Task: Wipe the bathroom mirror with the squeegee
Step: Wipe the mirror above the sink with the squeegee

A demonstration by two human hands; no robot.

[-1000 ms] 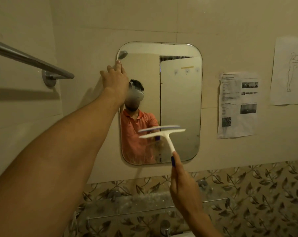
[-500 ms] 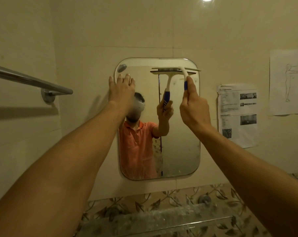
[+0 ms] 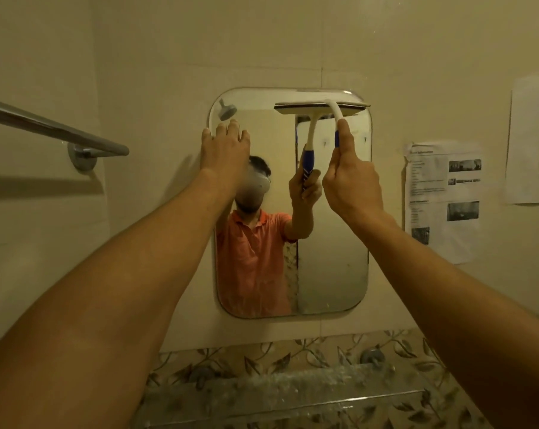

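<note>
Far off to the left of the grip there's a shiny metal towel bar (image 3: pixel 54 128) fixed to the beige tiled wall, well apart from everything else. Next over is the left hand (image 3: pixel 224 153). Its fingers are straight and a bit spread, pressed flat on the upper left edge of the rounded-corner rectangular wall mirror (image 3: pixel 333 258), with the fingertips just under the top corner. It's holding nothing, just leaning on the glass, roughly level with the grip and a fair way left of it.

Then the main bit. The right hand (image 3: pixel 351 184) has its fingers curled tight round the blue handle of the white plastic squeegee (image 3: pixel 322 108), with one finger stretched up along the handle. Straight above the grip the white neck curves up to the wide head. The blade sits level against the glass along the top right of the mirror, just below its top edge. The handle and the gripping fingers show doubled in the reflection, just left of the hand. Most of the mirror lies below the grip.

Right of the grip, on the wall beside the mirror, hangs a printed white paper sheet (image 3: pixel 444 199) with text and small photos. Further right is a white sheet with a line drawing of a figure (image 3: pixel 531 140). Way down below the grip there's a leaf-patterned tile strip (image 3: pixel 293 357), with a clear glass shelf (image 3: pixel 286 394) in front of it.
</note>
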